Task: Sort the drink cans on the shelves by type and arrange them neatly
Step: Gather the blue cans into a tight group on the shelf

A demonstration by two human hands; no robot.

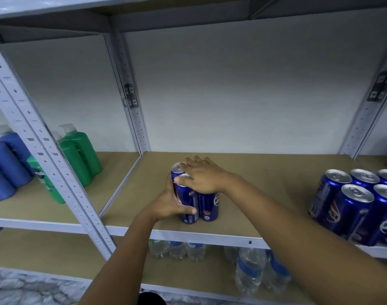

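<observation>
A small cluster of tall slim blue cans [209, 205] stands upright in the middle of the brown shelf board [265, 183]. My left hand [170, 205] wraps the left side of the front can [189, 208], thumb across its face. My right hand [202, 176] lies palm down over the can tops, covering the cans behind. One silver lid [177, 167] shows at the back left. Several wider blue cans [353, 203] stand grouped at the shelf's right end, partly cut off by the frame edge.
Green bottles [78, 159] and blue bottles [5, 166] stand on the neighbouring shelf to the left, behind a grey perforated upright [56, 166]. Clear water bottles [249, 269] fill the shelf below. Another shelf board hangs overhead.
</observation>
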